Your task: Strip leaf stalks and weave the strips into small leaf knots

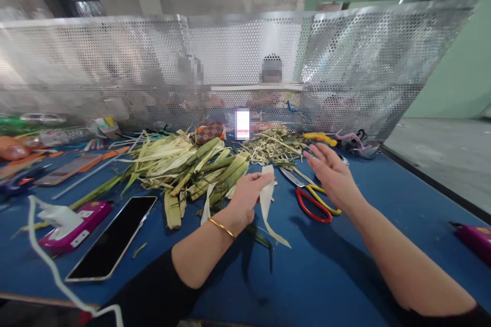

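My left hand [247,195] pinches a pale leaf strip [267,199] that hangs down over the blue table [326,265]; a gold bangle sits on that wrist. My right hand [332,174] hovers open, fingers spread, just right of the strip and above two pairs of scissors, one red-handled [311,208], one yellow-handled [326,200]. A heap of green and pale palm leaves [187,166] lies left of my left hand.
A black phone [113,237] and a pink case with tissue [72,222] lie at the near left. Dry leaf scraps [274,145] sit by a perforated metal screen [245,69], with people behind it. A magenta object [475,240] is at the right edge.
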Demonstrator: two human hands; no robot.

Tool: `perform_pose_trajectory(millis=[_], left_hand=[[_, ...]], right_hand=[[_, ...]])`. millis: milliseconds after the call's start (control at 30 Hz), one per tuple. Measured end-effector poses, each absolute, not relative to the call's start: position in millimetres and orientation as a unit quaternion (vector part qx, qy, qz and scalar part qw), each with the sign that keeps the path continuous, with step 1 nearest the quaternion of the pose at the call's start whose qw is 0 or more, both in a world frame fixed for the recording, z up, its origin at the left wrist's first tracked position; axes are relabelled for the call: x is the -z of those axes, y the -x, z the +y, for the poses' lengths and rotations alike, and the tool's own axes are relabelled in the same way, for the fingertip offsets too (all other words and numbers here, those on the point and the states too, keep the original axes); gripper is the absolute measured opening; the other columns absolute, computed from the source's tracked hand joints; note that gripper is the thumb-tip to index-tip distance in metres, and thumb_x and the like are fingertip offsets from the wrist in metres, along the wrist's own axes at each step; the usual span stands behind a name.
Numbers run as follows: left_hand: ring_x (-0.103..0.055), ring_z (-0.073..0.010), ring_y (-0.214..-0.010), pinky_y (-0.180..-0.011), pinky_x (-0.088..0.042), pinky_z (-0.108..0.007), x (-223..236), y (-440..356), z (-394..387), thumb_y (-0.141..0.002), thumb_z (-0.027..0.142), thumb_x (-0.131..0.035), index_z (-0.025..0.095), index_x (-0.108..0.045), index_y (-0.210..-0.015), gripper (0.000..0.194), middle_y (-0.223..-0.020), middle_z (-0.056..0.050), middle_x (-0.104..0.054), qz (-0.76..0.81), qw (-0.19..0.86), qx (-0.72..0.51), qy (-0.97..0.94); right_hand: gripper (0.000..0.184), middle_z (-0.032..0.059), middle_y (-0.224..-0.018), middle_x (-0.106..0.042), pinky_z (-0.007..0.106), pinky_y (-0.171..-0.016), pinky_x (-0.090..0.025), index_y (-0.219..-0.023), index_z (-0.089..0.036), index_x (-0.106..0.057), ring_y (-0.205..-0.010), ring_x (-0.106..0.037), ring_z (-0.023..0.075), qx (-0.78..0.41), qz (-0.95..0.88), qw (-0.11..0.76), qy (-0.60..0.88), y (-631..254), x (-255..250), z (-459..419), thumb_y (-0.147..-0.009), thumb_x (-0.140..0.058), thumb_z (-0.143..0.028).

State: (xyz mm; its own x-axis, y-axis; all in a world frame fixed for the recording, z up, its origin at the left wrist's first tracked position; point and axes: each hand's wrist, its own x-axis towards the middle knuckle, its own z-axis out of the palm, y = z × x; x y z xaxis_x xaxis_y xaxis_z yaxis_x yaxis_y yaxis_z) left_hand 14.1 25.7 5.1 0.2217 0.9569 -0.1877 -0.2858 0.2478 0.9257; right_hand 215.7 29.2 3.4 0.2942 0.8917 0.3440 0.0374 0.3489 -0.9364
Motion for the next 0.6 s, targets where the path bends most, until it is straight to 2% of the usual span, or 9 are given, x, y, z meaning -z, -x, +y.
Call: perform_pose_trajectory(millis=[33,100,167,233,367,467,600], left_hand=[[-0.052,-0.0104,-0.046,-0.047,-0.041,-0.024,-5.9,-15.4,23.7,-0.063,0.034,-0.075,0.014,-0.064,-0.071,0.024,-0.057,-0.002,-0.060,0.423,0.674,-0.452,-0.404],[-0.049,-0.0095,-0.045,-0.047,-0.037,-0.023,-8.0,-18.1,18.9,-0.062,0.033,-0.075,0.014,-0.064,-0.068,0.022,-0.055,-0.001,-0.059,0.437,0.667,-0.430,-0.423],[-0.045,-0.0079,-0.045,-0.047,-0.034,-0.022,-9.9,-20.8,13.7,-0.062,0.032,-0.074,0.014,-0.065,-0.064,0.020,-0.053,0.001,-0.056,0.448,0.642,-0.409,-0.468],[-0.041,-0.0065,-0.047,-0.048,-0.031,-0.021,-10.4,-22.8,9.2,-0.062,0.032,-0.072,0.014,-0.065,-0.060,0.020,-0.051,0.004,-0.053,0.445,0.609,-0.393,-0.526],[-0.035,-0.0069,-0.052,-0.051,-0.026,-0.021,-6.2,-23.9,6.1,-0.062,0.035,-0.071,0.014,-0.064,-0.055,0.024,-0.049,0.006,-0.044,0.427,0.542,-0.350,-0.633],[-0.034,-0.0078,-0.051,-0.050,-0.024,-0.022,-4.5,-22.4,8.4,-0.063,0.034,-0.069,0.015,-0.063,-0.052,0.023,-0.046,0.006,-0.041,0.438,0.519,-0.318,-0.662],[-0.045,-0.0103,-0.050,-0.050,-0.031,-0.022,-7.8,-19.2,13.2,-0.069,0.033,-0.062,0.018,-0.065,-0.056,0.020,-0.050,0.003,-0.053,0.431,0.536,-0.335,-0.644]], right_hand=[[0.061,0.0104,-0.130,-0.056,0.040,-0.088,-0.050,-0.127,-0.029,-0.046,-0.105,-0.062,0.0229,-0.277,-0.499,0.655,0.495,-216.0,-1.6,29.5,-0.073,-0.068,-0.046],[0.067,0.0125,-0.129,-0.056,0.043,-0.087,-0.050,-0.136,-0.028,-0.040,-0.099,-0.064,0.0238,-0.217,-0.523,0.622,0.542,-214.9,-1.9,23.7,-0.076,-0.064,-0.047],[0.053,0.0112,-0.109,-0.066,0.041,-0.080,-0.051,-0.125,-0.024,-0.053,-0.086,-0.066,0.0228,-0.224,-0.570,0.575,0.542,-209.6,-5.9,12.5,-0.078,-0.059,-0.048],[0.039,0.0087,-0.093,-0.070,0.037,-0.073,-0.052,-0.103,-0.021,-0.066,-0.081,-0.065,0.0223,-0.279,-0.631,0.508,0.516,-200.0,-10.3,0.6,-0.077,-0.058,-0.048],[0.022,0.0045,-0.079,-0.070,0.032,-0.067,-0.048,-0.082,-0.021,-0.070,-0.074,-0.062,0.0195,-0.263,-0.703,0.408,0.519,-182.9,-11.4,-12.2,-0.074,-0.061,-0.039],[0.018,0.0034,-0.076,-0.069,0.031,-0.068,-0.045,-0.073,-0.021,-0.069,-0.073,-0.061,0.0193,-0.217,-0.704,0.415,0.533,-184.0,-8.0,-10.7,-0.077,-0.057,-0.034],[0.021,0.0014,-0.066,-0.064,0.029,-0.060,-0.043,-0.075,-0.020,-0.067,-0.063,-0.057,0.0171,-0.194,-0.660,0.457,0.564,-193.6,-7.9,-5.0,-0.079,-0.056,-0.037]])
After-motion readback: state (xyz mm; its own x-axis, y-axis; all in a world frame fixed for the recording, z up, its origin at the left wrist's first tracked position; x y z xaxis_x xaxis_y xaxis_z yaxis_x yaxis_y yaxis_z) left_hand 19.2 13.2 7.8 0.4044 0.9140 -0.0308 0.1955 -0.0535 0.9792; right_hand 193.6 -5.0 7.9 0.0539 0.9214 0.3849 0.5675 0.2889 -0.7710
